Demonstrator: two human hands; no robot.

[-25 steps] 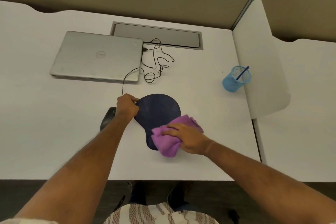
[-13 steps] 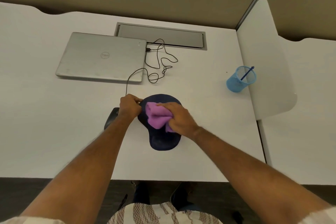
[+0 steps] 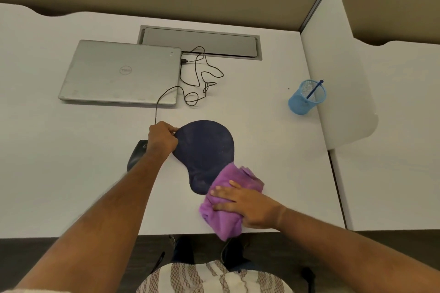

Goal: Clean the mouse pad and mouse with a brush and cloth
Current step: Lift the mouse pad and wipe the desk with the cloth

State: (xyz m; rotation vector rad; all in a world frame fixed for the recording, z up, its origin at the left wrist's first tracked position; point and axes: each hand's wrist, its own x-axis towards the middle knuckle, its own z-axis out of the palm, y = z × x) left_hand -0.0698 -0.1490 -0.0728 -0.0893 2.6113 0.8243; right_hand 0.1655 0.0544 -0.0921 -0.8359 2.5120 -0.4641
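The dark blue mouse pad (image 3: 204, 150) lies flat on the white desk (image 3: 47, 150), its round part away from the person and its narrow end towards them. The left hand (image 3: 162, 138) is at the pad's far-left rim, fingers curled in and pinching that edge. The right hand (image 3: 247, 204) sits at the pad's near-right corner, fingers straight and slightly spread, pressed flat on a bunched purple cloth (image 3: 223, 221); it closes round nothing, the palm simply bears down. The cloth overlaps the pad's narrow end, and its nearer part hangs past the desk's front edge.

Just left of the pad, partly hidden behind the left wrist, lies the black mouse (image 3: 136, 153); its cable (image 3: 195, 78) runs away from the pad in loose loops to the side of a closed silver laptop (image 3: 119, 74), which lies beyond the pad and to its left. Straight beyond the pad is a grey hatch (image 3: 200, 41) set into the desk.

Well to the right of the pad and a little farther off stands a blue mesh cup (image 3: 306, 98), beside a white divider (image 3: 342, 78); a thin blue stick (image 3: 314, 89) leans inside it — whether it is the brush I cannot tell.
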